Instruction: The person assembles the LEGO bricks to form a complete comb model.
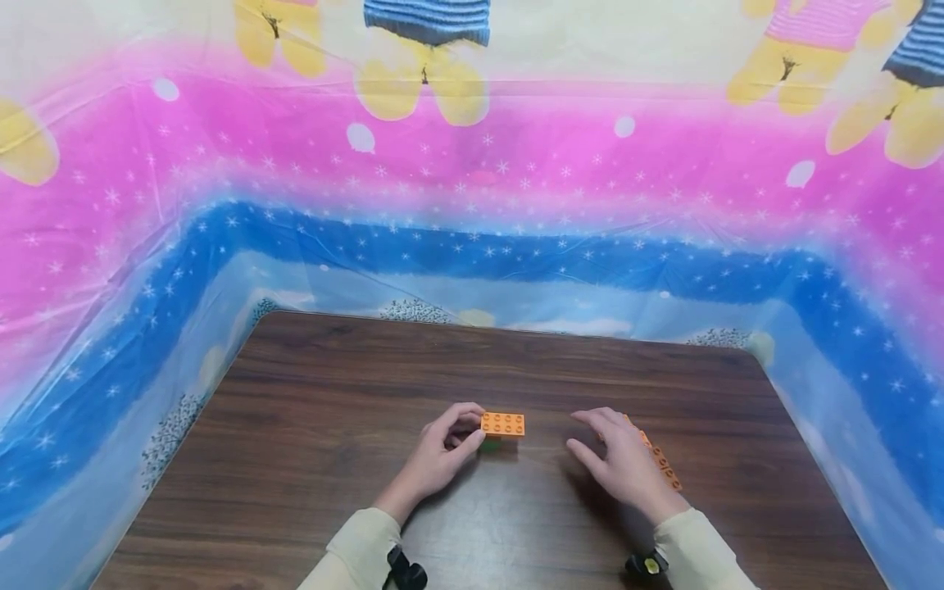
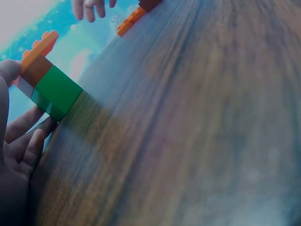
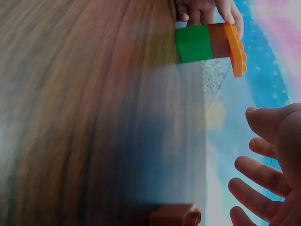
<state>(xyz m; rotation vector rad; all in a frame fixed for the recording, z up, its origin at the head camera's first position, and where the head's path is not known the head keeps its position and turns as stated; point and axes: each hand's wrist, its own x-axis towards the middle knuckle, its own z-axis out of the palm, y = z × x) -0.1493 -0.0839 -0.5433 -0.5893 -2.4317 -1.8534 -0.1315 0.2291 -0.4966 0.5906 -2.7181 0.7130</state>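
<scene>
A small stack of toy building bricks stands on the table: a green brick (image 2: 59,93) below, a brown brick (image 3: 219,40) on it, and an orange studded plate (image 1: 504,424) on top. The plate juts out past the bricks beneath it. My left hand (image 1: 437,459) holds the stack at its left end, thumb and fingers bent about it. Apart from the stack, my right hand (image 1: 625,460) hovers above the table with its fingers spread and nothing in them. Partly hidden behind that hand is a second brick piece with an orange studded top (image 1: 661,460).
Both pieces sit on a dark wood-grain table (image 1: 354,369). A patterned pink and blue cloth (image 1: 457,188) hangs around its back and sides. In the right wrist view, a brown brick (image 3: 174,215) shows at the bottom edge.
</scene>
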